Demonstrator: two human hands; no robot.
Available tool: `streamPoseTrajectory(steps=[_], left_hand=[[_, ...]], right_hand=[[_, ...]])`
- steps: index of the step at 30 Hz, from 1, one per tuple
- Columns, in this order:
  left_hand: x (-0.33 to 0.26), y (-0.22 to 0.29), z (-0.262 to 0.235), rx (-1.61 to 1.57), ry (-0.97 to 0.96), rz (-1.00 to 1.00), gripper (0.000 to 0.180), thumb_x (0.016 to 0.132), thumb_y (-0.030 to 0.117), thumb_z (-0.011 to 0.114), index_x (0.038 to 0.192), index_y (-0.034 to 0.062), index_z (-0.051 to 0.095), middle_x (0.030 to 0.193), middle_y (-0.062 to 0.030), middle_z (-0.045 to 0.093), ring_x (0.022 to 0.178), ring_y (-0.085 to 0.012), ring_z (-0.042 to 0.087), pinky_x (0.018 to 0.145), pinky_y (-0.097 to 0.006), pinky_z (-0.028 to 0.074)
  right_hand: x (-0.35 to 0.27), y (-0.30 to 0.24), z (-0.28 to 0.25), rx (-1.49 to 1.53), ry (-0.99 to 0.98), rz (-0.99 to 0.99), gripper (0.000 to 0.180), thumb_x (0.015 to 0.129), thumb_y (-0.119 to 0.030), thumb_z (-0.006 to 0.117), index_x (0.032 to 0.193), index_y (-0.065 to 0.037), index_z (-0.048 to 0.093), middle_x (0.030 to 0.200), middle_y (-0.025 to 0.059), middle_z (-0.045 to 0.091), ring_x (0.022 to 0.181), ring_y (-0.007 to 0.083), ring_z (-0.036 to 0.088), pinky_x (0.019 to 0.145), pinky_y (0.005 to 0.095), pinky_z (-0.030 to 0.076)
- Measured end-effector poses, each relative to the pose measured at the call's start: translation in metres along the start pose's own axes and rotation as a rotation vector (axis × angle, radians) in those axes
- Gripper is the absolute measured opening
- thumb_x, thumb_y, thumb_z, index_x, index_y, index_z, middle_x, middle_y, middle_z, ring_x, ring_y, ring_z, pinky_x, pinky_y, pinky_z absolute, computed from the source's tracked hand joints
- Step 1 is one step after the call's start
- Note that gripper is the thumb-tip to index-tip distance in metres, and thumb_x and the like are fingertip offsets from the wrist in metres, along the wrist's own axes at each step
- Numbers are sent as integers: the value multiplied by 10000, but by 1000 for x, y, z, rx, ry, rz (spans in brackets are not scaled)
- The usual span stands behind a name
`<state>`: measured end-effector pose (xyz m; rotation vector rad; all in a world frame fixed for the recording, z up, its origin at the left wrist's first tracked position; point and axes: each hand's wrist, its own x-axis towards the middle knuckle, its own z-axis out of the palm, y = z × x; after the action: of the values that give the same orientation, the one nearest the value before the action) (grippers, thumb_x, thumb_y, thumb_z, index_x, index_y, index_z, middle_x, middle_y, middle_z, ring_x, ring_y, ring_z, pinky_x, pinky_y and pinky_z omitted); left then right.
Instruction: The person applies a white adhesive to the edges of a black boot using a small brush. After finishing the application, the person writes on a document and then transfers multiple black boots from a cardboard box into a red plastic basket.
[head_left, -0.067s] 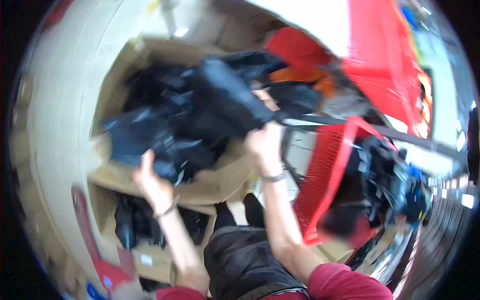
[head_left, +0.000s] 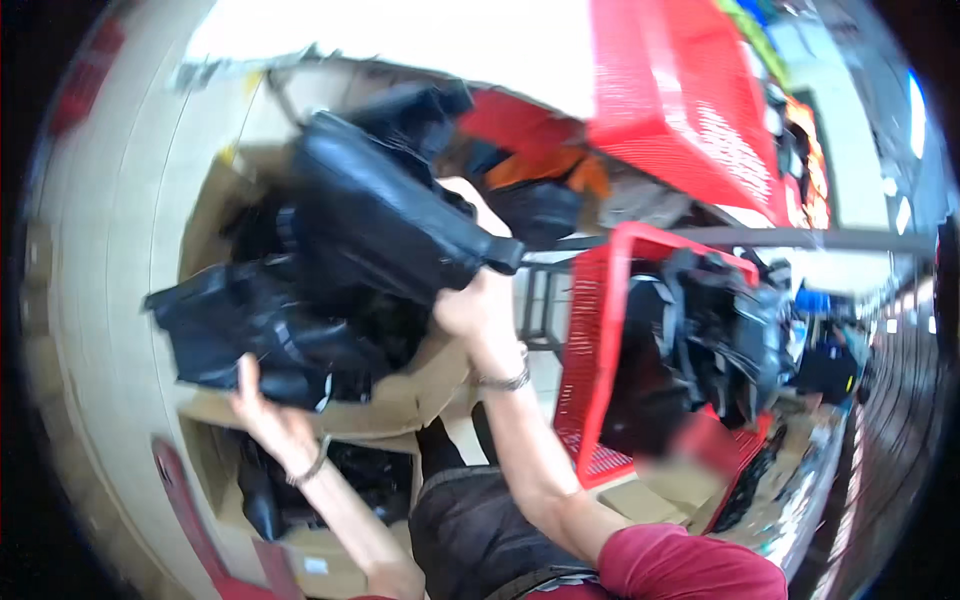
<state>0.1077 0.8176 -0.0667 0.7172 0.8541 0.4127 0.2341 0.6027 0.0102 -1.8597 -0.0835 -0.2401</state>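
A black, leather-like bag (head_left: 385,205) slants over an open cardboard box (head_left: 440,385). My right hand (head_left: 472,312) is closed around its lower right end, by a short strap or tab. Lower left, another black leather-like piece (head_left: 225,325) lies across the box's edge; whether it is part of the same bag I cannot tell. My left hand (head_left: 275,432) is at this piece's lower edge, its thumb stretched up and apart. The other fingers of that hand are only partly visible. More dark items fill the box beneath, their shapes hard to make out.
Below stands a second cardboard box (head_left: 315,570) with black items. A red basket (head_left: 590,370) full of dark bags is on the right, beside a grey metal bar (head_left: 800,238). Another red basket (head_left: 680,110) rests on a white-topped table (head_left: 400,35). A red handle (head_left: 180,500) rises lower left.
The view has shifted, so the baskets appear further left. The black bag has swung up and left with my right hand on it. My left hand and the lower black piece have moved left.
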Motion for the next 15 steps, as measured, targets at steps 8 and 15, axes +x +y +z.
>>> streamPoseTrajectory(steps=[8, 15], left_hand=[[-116, 28, 301, -100, -763, 84, 365, 954, 107, 605, 1280, -55, 601, 1257, -202, 656, 1163, -310, 632, 1085, -436, 459], [-168, -129, 453, 447, -503, 290, 731, 837, 76, 626, 1394, -202, 243, 1284, -417, 495, 1177, -486, 545, 1061, -533, 407]], right_hand=[[100, -151, -250, -229, 332, -372, 450, 842, -66, 517, 1275, 48, 554, 1197, 199, 650, 1112, 286, 625, 993, 351, 455], [250, -13, -325, -548, -282, -135, 487, 1007, -221, 501, 1394, 72, 474, 1268, 240, 616, 1081, 327, 624, 958, 414, 500]])
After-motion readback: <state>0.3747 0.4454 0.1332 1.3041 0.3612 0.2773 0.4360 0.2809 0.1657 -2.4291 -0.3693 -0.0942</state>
